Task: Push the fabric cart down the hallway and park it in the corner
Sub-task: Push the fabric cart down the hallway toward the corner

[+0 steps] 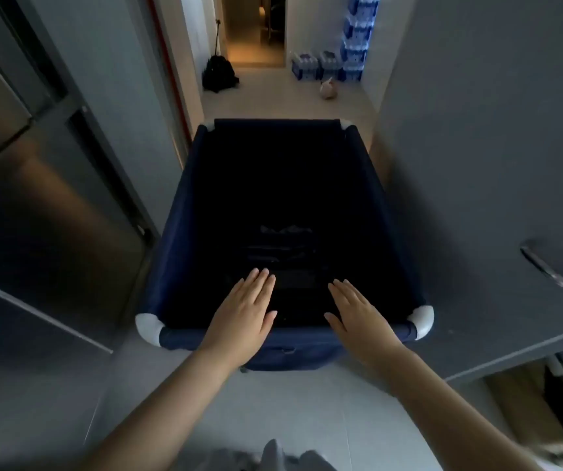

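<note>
- The fabric cart, navy cloth with white corner pieces, stands in the middle of a narrow hallway, right in front of the person, between a grey wall on the left and a grey door on the right.
- Its inside is very dark; a few faint pale shapes show low down near the near end, but I cannot tell what they are.
- The left hand lies flat and open, fingers straight and together, over the near rim of the cart, gripping nothing.
- The right hand is likewise spread flat and open over the same rim, just right of the left, holding nothing.
- Whether the palms actually press on the rim I cannot tell.
- Far down the hallway, on the left, a black bag slumps on the floor.
- On the far right, shrink-wrapped packs of water bottles are stacked against the wall, with lower packs beside them.
- A small pale object lies on the floor near those packs.
</note>
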Demonstrator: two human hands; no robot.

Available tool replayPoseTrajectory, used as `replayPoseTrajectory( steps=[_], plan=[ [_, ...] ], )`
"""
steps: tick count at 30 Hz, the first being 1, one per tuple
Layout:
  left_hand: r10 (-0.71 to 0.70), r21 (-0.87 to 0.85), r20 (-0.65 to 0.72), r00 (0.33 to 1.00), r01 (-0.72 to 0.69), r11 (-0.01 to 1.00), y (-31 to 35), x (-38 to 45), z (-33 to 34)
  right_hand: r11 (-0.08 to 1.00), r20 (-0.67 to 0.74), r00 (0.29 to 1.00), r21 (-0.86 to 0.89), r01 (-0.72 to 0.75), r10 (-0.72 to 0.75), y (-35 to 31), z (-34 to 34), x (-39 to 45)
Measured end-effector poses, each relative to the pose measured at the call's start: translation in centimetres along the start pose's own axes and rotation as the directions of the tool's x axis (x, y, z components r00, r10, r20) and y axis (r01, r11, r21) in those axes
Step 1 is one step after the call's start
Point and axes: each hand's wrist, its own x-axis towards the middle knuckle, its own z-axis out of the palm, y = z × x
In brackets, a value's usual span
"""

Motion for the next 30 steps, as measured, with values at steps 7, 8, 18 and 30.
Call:
replayPoseTrajectory(
  steps=[7, 8, 18, 30],
  plan=[
    [-0.149, 0.004, 0.303, 0.941, 0.155, 0.988, -1.0, -2.9, 7.1, 0.996, 0.161, 0.983, -0.021, -0.084, 0.086, 2.9, 5.2, -1.8],
    [-0.151, 0.012, 0.317, 0.936, 0.155, 0.988, -1.0, -3.2, 7.7, 0.997, 0.159, 0.985, -0.044, -0.068, 0.074, 3.1, 5.6, -2.0],
    [-0.169, 0.112, 0.271, 0.948, 0.144, 0.983, -0.6, -4.7, 10.5, 0.984, 0.081, 0.997, -0.176, 0.031, -0.017, 4.5, 8.6, -3.2],
    [-0.248, 0.154, 0.287, 0.925, 0.211, 0.965, -1.3, -2.3, 12.1, 0.974, 0.061, 0.997, -0.219, 0.062, -0.050, 4.7, 8.2, -1.3]
  ],
)
